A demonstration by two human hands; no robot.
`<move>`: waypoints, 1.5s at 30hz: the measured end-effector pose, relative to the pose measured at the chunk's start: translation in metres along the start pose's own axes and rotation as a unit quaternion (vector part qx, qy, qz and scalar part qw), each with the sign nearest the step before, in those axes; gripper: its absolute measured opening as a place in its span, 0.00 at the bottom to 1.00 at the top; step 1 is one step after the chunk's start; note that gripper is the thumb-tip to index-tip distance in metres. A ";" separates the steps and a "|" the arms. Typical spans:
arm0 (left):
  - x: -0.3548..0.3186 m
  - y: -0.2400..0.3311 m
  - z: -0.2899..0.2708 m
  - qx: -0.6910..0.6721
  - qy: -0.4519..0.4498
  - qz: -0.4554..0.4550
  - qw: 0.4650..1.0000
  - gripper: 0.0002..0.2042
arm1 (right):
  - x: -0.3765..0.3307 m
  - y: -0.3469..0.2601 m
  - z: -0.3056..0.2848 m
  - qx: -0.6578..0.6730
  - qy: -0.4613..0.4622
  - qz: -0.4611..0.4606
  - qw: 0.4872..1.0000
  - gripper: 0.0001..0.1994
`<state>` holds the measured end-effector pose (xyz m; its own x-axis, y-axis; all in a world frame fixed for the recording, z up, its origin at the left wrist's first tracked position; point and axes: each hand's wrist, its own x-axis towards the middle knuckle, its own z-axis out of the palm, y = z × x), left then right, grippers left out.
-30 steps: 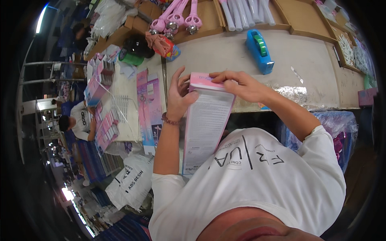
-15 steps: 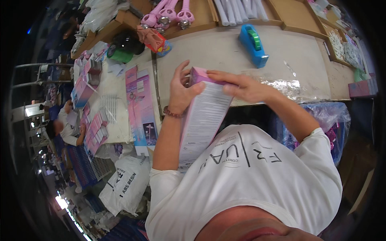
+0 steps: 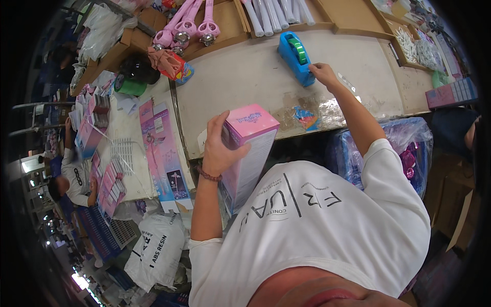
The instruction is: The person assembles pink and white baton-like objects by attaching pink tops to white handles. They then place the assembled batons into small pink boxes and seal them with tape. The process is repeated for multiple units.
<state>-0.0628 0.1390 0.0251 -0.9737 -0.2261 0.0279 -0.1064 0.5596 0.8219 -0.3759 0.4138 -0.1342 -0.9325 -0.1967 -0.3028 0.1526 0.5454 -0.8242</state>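
Observation:
A tall pink and lilac carton (image 3: 251,118), its closed top flap facing up, leans between the table's front edge and my body. My left hand (image 3: 221,149) is wrapped round its upper left side, thumb on the printed face. At the far middle of the table stands a blue tape dispenser (image 3: 303,75) with a green-cored roll of tape (image 3: 297,50). My right hand (image 3: 324,77) reaches to the dispenser's front end, fingertips pinched at the cutting edge where the tape comes off. The clear tape itself is too small to make out.
Pink wands (image 3: 186,28) and white tubes (image 3: 273,18) lie in cardboard trays at the back. Flat printed cartons (image 3: 162,148) lie to the left, near a green tape roll (image 3: 129,86). A plastic-lined blue crate (image 3: 381,148) sits below the right edge. Another person (image 3: 76,176) works far left.
My right hand has left the carton's top and reached out to the tape dispenser. The carton's top has tipped into view, with my left hand still on it. The whole view has shifted.

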 end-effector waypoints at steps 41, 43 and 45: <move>-0.031 0.037 -0.144 -0.250 0.338 0.177 0.890 0.32 | -0.200 -0.129 0.127 0.040 -0.423 -0.344 0.837 0.54; -0.034 0.021 -0.184 -0.275 0.321 0.209 0.882 0.41 | -0.212 -0.147 0.131 0.099 -0.441 -0.349 0.821 0.55; -0.040 0.003 -0.215 -0.288 0.329 0.182 0.881 0.41 | -0.210 -0.174 0.128 0.063 -0.385 -0.389 0.835 0.54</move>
<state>0.0192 -0.0212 0.1485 -0.5740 -0.6353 0.5167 0.4932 0.2355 0.8375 -0.1647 0.2556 0.0116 -0.2860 -0.9433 0.1685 -0.3220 -0.0711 -0.9441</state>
